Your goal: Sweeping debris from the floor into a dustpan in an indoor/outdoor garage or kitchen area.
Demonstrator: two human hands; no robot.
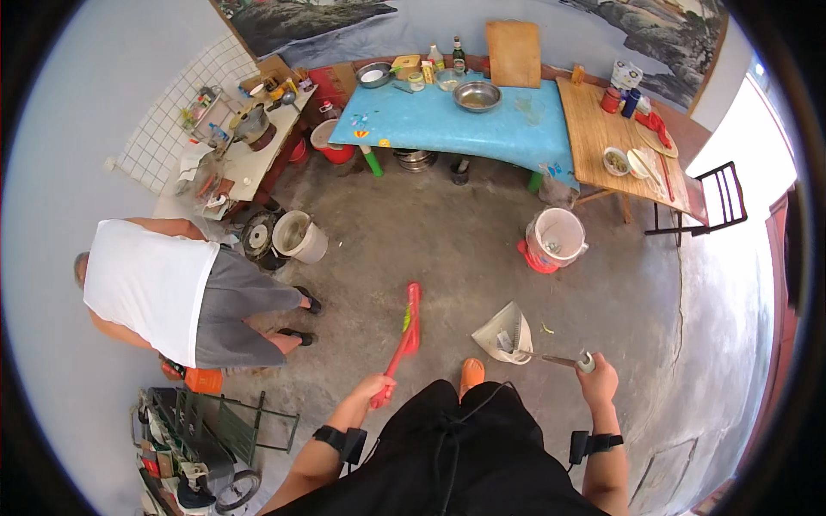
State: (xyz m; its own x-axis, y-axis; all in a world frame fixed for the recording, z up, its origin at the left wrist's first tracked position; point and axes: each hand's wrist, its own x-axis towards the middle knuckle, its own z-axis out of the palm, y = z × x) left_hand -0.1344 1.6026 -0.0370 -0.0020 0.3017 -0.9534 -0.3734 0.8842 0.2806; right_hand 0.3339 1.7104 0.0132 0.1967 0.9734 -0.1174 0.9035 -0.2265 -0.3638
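My left hand (376,389) grips the red handle of a broom (412,322), whose head points away from me over the concrete floor. Out to the right, my right hand (597,379) is closed around the upper end of a dustpan's handle. The light-coloured dustpan (500,332) rests on the floor with its mouth turned to the left, and some pale litter (504,340) lies inside it. A small yellow-green scrap (547,328) is on the floor just right of the pan. An orange slipper (472,375) shows on one of my feet between hands.
Another person (151,293) bends over at the left. A white bin (556,238) and a pale bucket (300,237) stand ahead. Beyond are a blue-covered table (413,126), a wooden table (590,138) and a black chair (716,200). A folded metal cart (193,426) sits lower left.
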